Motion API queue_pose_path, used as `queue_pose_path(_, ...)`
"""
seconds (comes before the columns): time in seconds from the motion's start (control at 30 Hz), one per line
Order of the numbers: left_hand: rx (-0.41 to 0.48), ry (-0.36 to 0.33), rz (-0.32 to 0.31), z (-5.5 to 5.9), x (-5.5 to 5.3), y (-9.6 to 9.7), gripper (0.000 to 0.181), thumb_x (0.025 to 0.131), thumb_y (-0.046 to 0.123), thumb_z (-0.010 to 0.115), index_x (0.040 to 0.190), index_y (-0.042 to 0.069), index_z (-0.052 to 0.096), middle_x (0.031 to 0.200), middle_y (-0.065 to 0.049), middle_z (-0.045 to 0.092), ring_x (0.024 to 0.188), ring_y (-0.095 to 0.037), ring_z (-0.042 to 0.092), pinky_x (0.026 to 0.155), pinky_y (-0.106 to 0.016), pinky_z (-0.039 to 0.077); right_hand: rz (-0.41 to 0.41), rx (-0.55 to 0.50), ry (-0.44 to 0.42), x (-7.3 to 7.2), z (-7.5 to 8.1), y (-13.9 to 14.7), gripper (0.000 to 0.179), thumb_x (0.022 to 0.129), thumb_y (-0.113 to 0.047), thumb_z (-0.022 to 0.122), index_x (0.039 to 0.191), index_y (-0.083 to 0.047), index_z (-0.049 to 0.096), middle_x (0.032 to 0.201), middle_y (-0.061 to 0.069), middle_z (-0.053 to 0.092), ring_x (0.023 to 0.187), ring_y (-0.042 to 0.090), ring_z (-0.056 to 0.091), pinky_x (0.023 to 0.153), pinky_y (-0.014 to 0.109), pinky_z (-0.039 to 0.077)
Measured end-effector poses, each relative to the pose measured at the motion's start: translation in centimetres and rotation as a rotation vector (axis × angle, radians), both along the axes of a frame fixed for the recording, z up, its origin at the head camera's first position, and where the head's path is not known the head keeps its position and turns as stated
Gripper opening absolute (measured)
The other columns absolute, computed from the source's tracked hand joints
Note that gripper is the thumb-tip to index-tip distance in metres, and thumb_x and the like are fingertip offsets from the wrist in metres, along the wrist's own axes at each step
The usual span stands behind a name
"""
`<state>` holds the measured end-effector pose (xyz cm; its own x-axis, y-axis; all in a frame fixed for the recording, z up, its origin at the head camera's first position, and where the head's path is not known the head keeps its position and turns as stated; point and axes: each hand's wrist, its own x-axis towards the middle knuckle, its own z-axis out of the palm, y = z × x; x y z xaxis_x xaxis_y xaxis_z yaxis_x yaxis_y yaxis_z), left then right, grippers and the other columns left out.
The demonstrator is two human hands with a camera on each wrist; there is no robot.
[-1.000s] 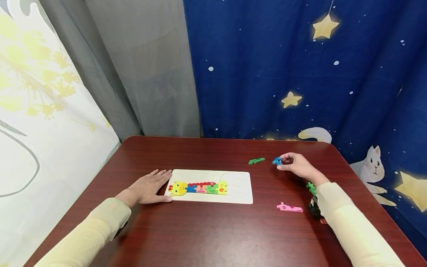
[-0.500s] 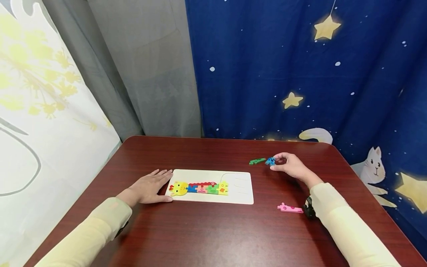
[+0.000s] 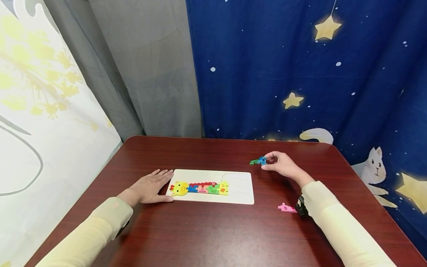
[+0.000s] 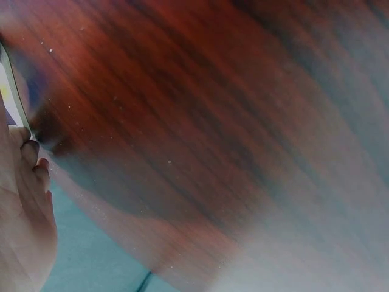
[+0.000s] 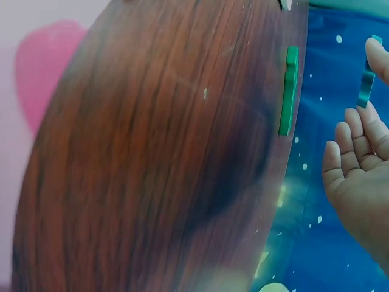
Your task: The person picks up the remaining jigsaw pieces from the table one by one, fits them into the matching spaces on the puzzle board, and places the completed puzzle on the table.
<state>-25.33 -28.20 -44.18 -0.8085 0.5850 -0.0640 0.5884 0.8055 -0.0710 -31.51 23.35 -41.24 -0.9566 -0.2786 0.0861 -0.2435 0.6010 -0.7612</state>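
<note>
Between thumb and fingertips, my right hand (image 3: 282, 165) pinches a small blue puzzle piece (image 3: 262, 160), raised off the table. In the head view this piece partly covers a green puzzle piece (image 3: 253, 162). The right wrist view shows the green piece (image 5: 289, 91) lying on the table, apart from the blue piece (image 5: 366, 86). My left hand (image 3: 151, 187) lies with straight fingers against the left edge of a white puzzle board (image 3: 245, 196). On the board sits a giraffe's yellow head (image 3: 180, 188), with red, blue, pink, green and yellow pieces joined behind it. Outlines mark the board's right part.
A pink puzzle piece (image 3: 286, 208) lies on the brown table (image 3: 213, 237), its right end hidden by the black band (image 3: 301, 206) on my right wrist. A blue star-patterned curtain (image 3: 253, 74) and a grey one (image 3: 156, 74) hang behind the table.
My right hand has moved left with the blue piece, from beside the green piece to over it in the head view. The right forearm now covers part of the pink piece. My left hand stays put.
</note>
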Motion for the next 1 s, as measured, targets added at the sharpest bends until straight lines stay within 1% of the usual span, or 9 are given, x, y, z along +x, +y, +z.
queue_pose_path(0.1, -0.004, -0.002, 0.004, -0.1, 0.0, 0.0, 0.106, 0.083, 0.083, 0.034, 0.152, 0.002, 0.030, 0.155, -0.013, 0.032, 0.142, -0.031, 0.028, 0.115, -0.049, 0.020, 0.003, -0.005, -0.002, -0.1, 0.1, -0.5, 0.047, 0.081, -0.023, 0.081, 0.115, 0.003, 0.061, 0.107, 0.018, 0.062, 0.095, 0.028, 0.055, 0.082, 0.037, 0.048)
queue_pose_path(0.27, -0.004, 0.002, -0.001, 0.0, 0.0, 0.0, 0.104, 0.084, 0.080, 0.038, 0.151, 0.002, 0.030, 0.154, -0.013, 0.032, 0.142, -0.031, 0.029, 0.115, -0.049, 0.020, 0.013, -0.014, 0.002, -0.3, 0.0, -1.3, 0.047, 0.081, -0.022, 0.081, 0.115, 0.004, 0.061, 0.107, 0.019, 0.062, 0.094, 0.027, 0.056, 0.082, 0.036, 0.048)
queue_pose_path(0.47, -0.005, -0.005, -0.004, 0.3, 0.0, 0.1, 0.105, 0.084, 0.081, 0.038, 0.151, 0.001, 0.031, 0.154, -0.014, 0.032, 0.141, -0.032, 0.029, 0.115, -0.049, 0.021, 0.023, -0.008, 0.004, -0.3, 0.0, -2.3, 0.047, 0.080, -0.021, 0.081, 0.116, 0.002, 0.061, 0.108, 0.017, 0.062, 0.094, 0.027, 0.056, 0.084, 0.039, 0.048)
queue_pose_path(0.6, -0.002, -0.006, 0.000, 0.1, 0.0, 0.1, 0.105, 0.083, 0.082, 0.036, 0.151, 0.001, 0.030, 0.154, -0.014, 0.032, 0.141, -0.031, 0.029, 0.115, -0.049, 0.020, 0.040, -0.011, 0.009, -0.3, -0.3, -3.0, 0.047, 0.080, -0.022, 0.081, 0.115, 0.002, 0.061, 0.106, 0.016, 0.062, 0.094, 0.026, 0.056, 0.083, 0.037, 0.048)
queue_pose_path(0.77, 0.008, 0.004, -0.006, 0.0, 0.0, -0.1, 0.104, 0.084, 0.080, 0.039, 0.151, 0.001, 0.031, 0.154, -0.014, 0.033, 0.141, -0.032, 0.029, 0.114, -0.050, 0.021, 0.061, -0.016, 0.009, -0.3, -0.5, -3.8, 0.046, 0.080, -0.021, 0.082, 0.114, 0.002, 0.061, 0.106, 0.014, 0.062, 0.092, 0.026, 0.057, 0.082, 0.036, 0.049)
queue_pose_path(1.0, 0.003, 0.000, 0.000, 0.0, 0.0, -0.2, 0.104, 0.083, 0.080, 0.039, 0.151, 0.002, 0.030, 0.155, -0.013, 0.031, 0.142, -0.031, 0.028, 0.115, -0.049, 0.021, 0.085, -0.017, -0.004, -0.1, -0.6, -5.2, 0.044, 0.079, -0.019, 0.082, 0.113, 0.001, 0.062, 0.105, 0.012, 0.063, 0.092, 0.025, 0.057, 0.082, 0.036, 0.049)
